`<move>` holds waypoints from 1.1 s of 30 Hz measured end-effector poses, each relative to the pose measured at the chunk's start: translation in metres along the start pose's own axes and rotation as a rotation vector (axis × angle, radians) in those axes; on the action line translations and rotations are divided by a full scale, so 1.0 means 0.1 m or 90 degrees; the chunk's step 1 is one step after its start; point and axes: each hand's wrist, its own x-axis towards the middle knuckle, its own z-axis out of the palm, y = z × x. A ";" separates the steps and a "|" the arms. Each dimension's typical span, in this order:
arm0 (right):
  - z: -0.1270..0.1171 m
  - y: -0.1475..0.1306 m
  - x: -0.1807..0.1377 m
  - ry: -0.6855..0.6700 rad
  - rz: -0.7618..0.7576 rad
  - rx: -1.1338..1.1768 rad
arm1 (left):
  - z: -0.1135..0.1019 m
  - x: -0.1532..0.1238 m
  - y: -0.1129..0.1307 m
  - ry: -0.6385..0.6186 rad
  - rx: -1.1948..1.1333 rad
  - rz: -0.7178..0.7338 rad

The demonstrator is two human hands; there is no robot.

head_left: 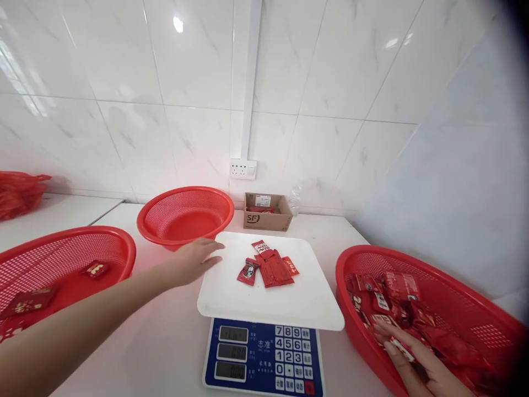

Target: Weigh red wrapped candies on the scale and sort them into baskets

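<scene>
My left hand [193, 263] reaches over the left edge of the scale's white pan [306, 306], its fingers stretched out and holding nothing. On the pan lie several red packets [278, 270], some overlapping, with a darker red packet [248, 272] at their left. Below the pan is the scale's blue panel [264, 380], with three displays and a keypad. At the lower right, my right hand [421, 364] is over the near rim of a red basket, a small red-and-white packet [403, 349] pinched between thumb and fingers. Part of this hand lies outside the frame.
The right red basket [450, 275] holds many red packets. At the left, another red basket [119, 242] has a few packets. Behind stand a red basket [185, 193] and a cardboard box [268, 221] with red contents. Red plastic bags [19, 193] lie far left.
</scene>
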 end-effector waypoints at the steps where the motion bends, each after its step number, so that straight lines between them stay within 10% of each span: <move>1: 0.00 -0.01 -0.01 0.001 0.006 -0.005 | 0.04 0.04 0.13 -0.016 -0.010 0.016; 12: -0.09 -0.24 0.00 0.029 0.026 -0.050 | 0.36 0.48 0.69 -0.080 -0.045 0.094; 29: -0.08 -0.24 0.00 0.028 0.008 -0.051 | -0.19 0.75 -0.20 0.173 0.038 -0.097; 33: -0.08 -0.24 0.01 0.028 0.013 -0.055 | -0.09 0.79 -0.03 0.151 0.064 0.044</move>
